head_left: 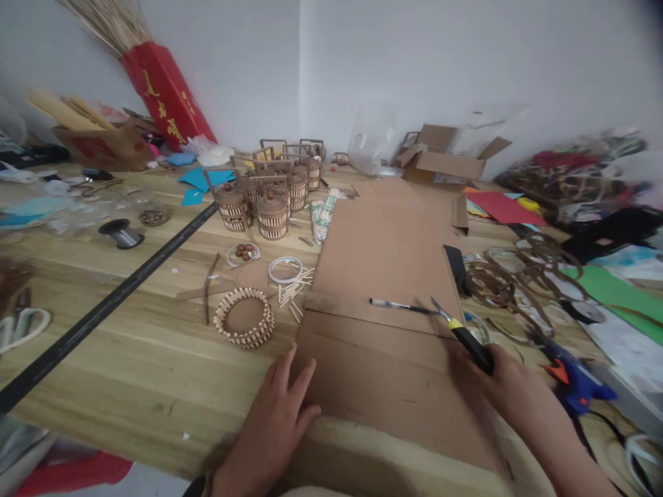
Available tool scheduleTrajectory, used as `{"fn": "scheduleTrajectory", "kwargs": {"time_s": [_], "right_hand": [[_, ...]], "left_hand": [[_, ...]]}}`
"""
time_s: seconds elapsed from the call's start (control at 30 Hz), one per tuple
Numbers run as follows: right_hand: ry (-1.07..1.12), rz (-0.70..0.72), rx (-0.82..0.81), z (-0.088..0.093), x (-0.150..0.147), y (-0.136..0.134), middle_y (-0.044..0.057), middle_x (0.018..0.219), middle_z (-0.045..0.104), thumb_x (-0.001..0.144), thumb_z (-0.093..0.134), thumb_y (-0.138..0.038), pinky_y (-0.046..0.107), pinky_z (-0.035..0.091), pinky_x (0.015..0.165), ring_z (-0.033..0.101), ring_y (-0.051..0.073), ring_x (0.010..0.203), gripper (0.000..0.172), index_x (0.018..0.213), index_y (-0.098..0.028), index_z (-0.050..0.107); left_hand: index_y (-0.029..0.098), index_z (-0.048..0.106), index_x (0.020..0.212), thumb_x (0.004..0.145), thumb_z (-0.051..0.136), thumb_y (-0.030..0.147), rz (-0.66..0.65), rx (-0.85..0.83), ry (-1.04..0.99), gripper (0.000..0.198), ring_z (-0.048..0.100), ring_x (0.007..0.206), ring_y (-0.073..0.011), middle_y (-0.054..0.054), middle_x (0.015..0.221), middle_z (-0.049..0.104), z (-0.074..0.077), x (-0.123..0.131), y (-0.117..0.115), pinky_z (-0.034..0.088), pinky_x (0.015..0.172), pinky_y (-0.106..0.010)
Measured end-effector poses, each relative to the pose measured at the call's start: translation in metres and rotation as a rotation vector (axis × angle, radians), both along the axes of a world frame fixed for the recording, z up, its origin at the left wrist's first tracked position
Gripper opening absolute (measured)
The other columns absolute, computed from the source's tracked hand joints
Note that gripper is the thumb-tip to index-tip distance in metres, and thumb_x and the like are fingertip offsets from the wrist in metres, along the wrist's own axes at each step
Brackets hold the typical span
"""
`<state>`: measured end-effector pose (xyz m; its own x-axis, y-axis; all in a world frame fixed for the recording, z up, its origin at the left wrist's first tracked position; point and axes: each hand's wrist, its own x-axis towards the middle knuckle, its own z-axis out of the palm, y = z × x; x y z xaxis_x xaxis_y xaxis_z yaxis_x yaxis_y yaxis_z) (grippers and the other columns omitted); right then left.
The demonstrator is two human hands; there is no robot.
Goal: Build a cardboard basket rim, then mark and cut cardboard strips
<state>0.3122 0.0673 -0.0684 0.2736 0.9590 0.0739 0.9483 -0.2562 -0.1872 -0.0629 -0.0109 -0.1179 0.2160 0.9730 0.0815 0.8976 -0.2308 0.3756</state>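
My right hand [510,386] is closed round the black and yellow handle of a utility knife [469,343], its blade pointing up and left over the cardboard [383,373]. Just left of the blade, a pen [401,305] lies across the board. My left hand [282,407] holds nothing; its fingers are spread at the cardboard's left edge. Beyond those fingertips stands a ring of short wooden pegs [244,339]. Thin wooden sticks [294,293] and a white ring [285,270] lie near it.
Small lidded wooden baskets [273,217] stand in a group at the back. A blue glue gun [577,383] and coiled brown strips [492,283] lie to the right. A long black strip [114,304] crosses the table at left, near scissors [23,324] and a wire spool [121,235].
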Motion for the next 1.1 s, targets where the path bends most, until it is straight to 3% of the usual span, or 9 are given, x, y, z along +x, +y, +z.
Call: {"fn": "scheduleTrajectory", "kwargs": {"time_s": [0.13, 0.27, 0.4, 0.77, 1.1], "right_hand": [[0.021, -0.025, -0.092, 0.005, -0.009, 0.001, 0.016, 0.077, 0.069, 0.077, 0.036, -0.062, 0.040, 0.046, 0.061, 0.069, 0.037, 0.077, 0.037, 0.075, -0.027, 0.047], [0.034, -0.020, -0.101, 0.006, -0.006, -0.001, 0.017, 0.075, 0.069, 0.076, 0.037, -0.061, 0.040, 0.047, 0.063, 0.069, 0.037, 0.077, 0.036, 0.073, -0.027, 0.045], [0.070, 0.014, -0.145, 0.002, -0.011, -0.009, 0.014, 0.073, 0.069, 0.079, 0.039, -0.060, 0.037, 0.046, 0.062, 0.069, 0.035, 0.076, 0.035, 0.076, -0.026, 0.049], [-0.004, -0.015, -0.224, 0.007, -0.023, -0.031, 0.016, 0.100, 0.070, 0.092, 0.048, -0.040, 0.033, 0.044, 0.069, 0.070, 0.030, 0.091, 0.026, 0.094, -0.018, 0.062], [0.156, -0.030, -0.081, 0.004, -0.021, -0.038, 0.009, 0.091, 0.068, 0.091, 0.052, -0.037, 0.029, 0.044, 0.072, 0.066, 0.024, 0.085, 0.020, 0.089, -0.020, 0.061]], "left_hand": [[0.023, 0.065, 0.132, 0.081, 0.073, 0.020, -0.034, -0.043, 0.082, 0.052, 0.056, 0.129, -0.0382, -0.019, 0.145, 0.054, 0.006, 0.005, 0.000, 0.050, 0.103, -0.056], [0.023, 0.065, 0.132, 0.083, 0.071, 0.022, -0.035, -0.041, 0.124, 0.049, 0.056, 0.129, -0.0373, -0.019, 0.145, 0.054, 0.007, 0.006, -0.001, 0.051, 0.103, -0.055], [0.023, 0.065, 0.132, 0.085, 0.068, 0.022, -0.046, 0.006, 0.136, 0.047, 0.057, 0.129, -0.0361, -0.017, 0.145, 0.055, 0.000, 0.004, -0.002, 0.051, 0.103, -0.054], [0.021, 0.070, 0.124, 0.093, 0.053, 0.034, -0.111, 0.276, 0.123, 0.037, 0.060, 0.120, -0.0326, -0.014, 0.135, 0.063, -0.022, -0.008, -0.002, 0.055, 0.096, -0.048], [0.019, 0.071, 0.121, 0.098, 0.038, 0.055, -0.147, 0.345, 0.072, 0.053, 0.060, 0.117, -0.0343, -0.017, 0.132, 0.065, -0.032, -0.025, 0.001, 0.053, 0.095, -0.050]]}}
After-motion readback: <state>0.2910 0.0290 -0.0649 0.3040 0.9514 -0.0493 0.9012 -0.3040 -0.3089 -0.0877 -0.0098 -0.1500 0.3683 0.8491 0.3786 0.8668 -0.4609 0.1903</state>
